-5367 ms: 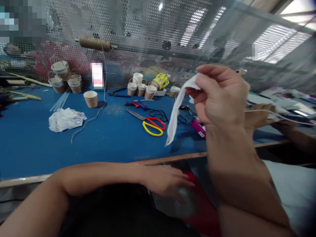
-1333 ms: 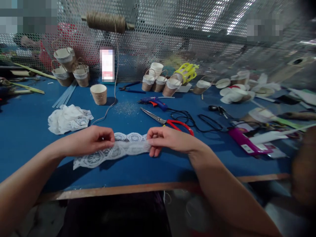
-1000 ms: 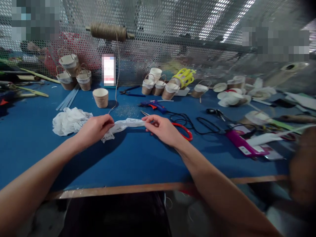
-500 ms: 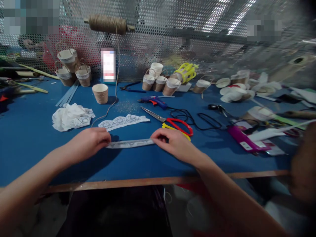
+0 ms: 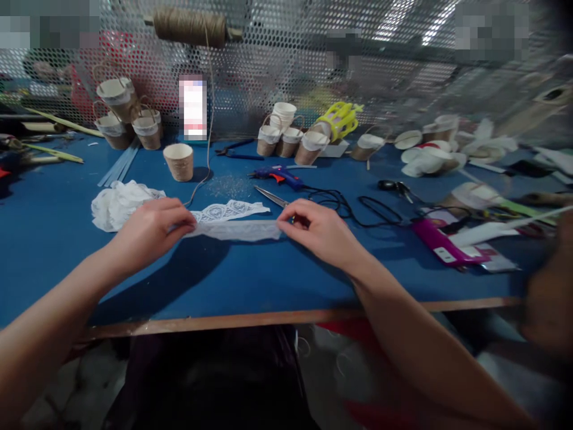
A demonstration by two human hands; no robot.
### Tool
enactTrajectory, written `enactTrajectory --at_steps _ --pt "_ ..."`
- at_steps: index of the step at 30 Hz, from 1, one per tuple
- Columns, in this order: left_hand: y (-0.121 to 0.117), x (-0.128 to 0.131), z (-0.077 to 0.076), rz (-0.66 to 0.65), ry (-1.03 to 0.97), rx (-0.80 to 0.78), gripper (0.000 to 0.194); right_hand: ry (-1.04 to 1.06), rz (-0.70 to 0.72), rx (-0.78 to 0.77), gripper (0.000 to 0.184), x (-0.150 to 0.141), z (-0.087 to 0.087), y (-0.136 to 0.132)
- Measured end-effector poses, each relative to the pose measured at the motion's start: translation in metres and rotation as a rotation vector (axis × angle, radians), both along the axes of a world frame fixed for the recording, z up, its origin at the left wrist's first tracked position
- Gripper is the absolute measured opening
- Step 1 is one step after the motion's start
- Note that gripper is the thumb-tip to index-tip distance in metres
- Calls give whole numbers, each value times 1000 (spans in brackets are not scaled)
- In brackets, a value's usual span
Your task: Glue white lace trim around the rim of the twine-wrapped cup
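Observation:
A white lace strip (image 5: 235,230) is stretched level between my two hands, a little above the blue table (image 5: 250,280). My left hand (image 5: 150,230) pinches its left end and my right hand (image 5: 316,230) pinches its right end. Just behind it a second lace strip (image 5: 230,210) lies flat on the table. A crumpled heap of white lace (image 5: 117,203) sits behind my left hand.
Scissors (image 5: 271,197), a blue glue gun (image 5: 277,174) with its black cord, a paper cup (image 5: 179,161), small bucket-shaped cups (image 5: 289,143), a twine spool (image 5: 188,25) on the mesh wall. A magenta tool (image 5: 441,242) and clutter lie at the right, where another person's arm (image 5: 544,298) shows.
Both hands have lifted the stretched strip up and away from me, close to the second strip on the table. The red and yellow scissor handles are now hidden behind my right hand.

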State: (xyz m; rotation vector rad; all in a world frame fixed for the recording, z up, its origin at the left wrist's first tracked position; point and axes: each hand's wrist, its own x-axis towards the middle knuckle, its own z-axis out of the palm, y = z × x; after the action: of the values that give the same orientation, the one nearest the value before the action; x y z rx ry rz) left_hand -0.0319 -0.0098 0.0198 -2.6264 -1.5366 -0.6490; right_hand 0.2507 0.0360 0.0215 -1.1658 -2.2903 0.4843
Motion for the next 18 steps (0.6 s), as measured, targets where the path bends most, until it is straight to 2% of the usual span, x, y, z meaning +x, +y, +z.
enactTrajectory --at_steps 2,4,7,10,18 --pt "4 -2 1 17 32 99 28 37 -15 43 6 -1 2 5" --pt "2 -4 -5 -9 48 94 29 40 25 20 6 1 -1 4" --pt "-10 -6 -20 -88 56 -79 29 -23 111 -105 8 7 -13 -6" --pt "-21 -6 -28 -76 42 -236 26 -82 133 -212 11 12 -24 -17" --pt "-21 -10 -18 74 -93 -468 24 -89 78 -323 14 11 -26 -20"
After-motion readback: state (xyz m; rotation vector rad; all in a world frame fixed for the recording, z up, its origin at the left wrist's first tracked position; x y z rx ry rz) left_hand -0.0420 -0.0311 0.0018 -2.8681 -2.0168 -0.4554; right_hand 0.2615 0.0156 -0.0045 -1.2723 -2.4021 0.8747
